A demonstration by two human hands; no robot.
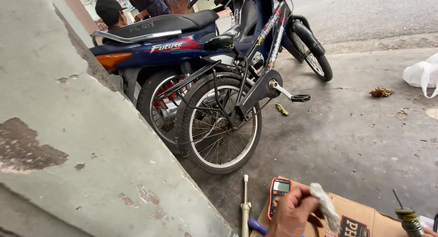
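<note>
The left hand (292, 214) is low in the picture, and its fingers are pinched shut on a crumpled white rag (325, 204). The rag sticks up from the fingertips, just over a flat brown cardboard sheet (365, 214) lying on the ground. The right hand (429, 231) only shows at the very corner, so I cannot tell for sure how its fingers are set, but it looks like it holds up a small greasy metal part with a thin rod on top (407, 216).

The wiping looks like it is in the middle: the metal part looks dirty, and the rag is not touching it, so the cleaning seems not done.

On the cardboard, just beside the left hand, lies an orange and black hand-held meter with a small screen (278, 194). Next to the cardboard lies a long pale metal tube tool (246, 205).

The ground is grey, stained concrete. A slanted grey concrete wall (82, 141) fills the left side. A black bicycle (242, 100) leans by a dark blue motorbike (169, 45). A white plastic bag (423, 74) sits well apart on the right. Other people are behind the motorbike.
</note>
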